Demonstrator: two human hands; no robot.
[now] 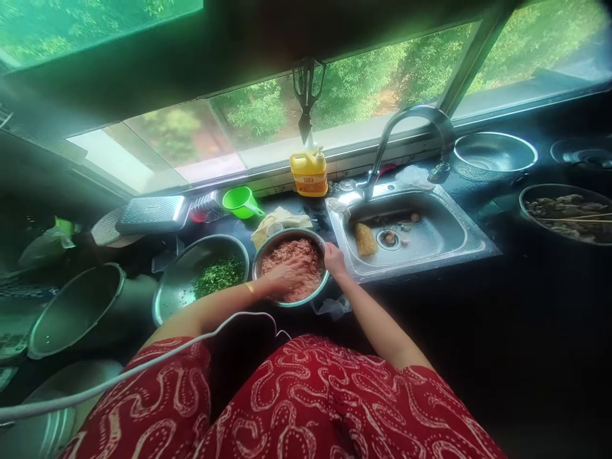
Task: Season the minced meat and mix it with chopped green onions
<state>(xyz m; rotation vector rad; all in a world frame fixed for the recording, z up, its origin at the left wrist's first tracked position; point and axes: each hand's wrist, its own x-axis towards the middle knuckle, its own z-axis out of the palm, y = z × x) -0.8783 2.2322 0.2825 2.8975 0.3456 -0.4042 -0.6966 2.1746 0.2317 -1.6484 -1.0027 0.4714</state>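
The left hand (291, 275) is pressed down into the pink minced meat (294, 258), its fingers sunk in the mass and half closed around a portion of it, while the right hand (333, 260) is clasped on the right rim of the steel bowl (268, 252) that holds the mince. The bowl is set on the dark bench (502, 280), just left of the sink (461, 245) and just beside a second, larger bowl (174, 299) in which chopped greens (218, 274) are piled. The step in hand is judged to be the kneading or mixing of the mince by hand, with the bowl steadied against sliding. No greens can be made out in the meat, so the mixing is judged to be at an early or middle stage. For the next move, a firm hold on the rim would be called for, and a folding, squeezing motion kept inside the bowl so that nothing is pushed over the edge. A yellow bottle (309, 172) is stood at the window behind.
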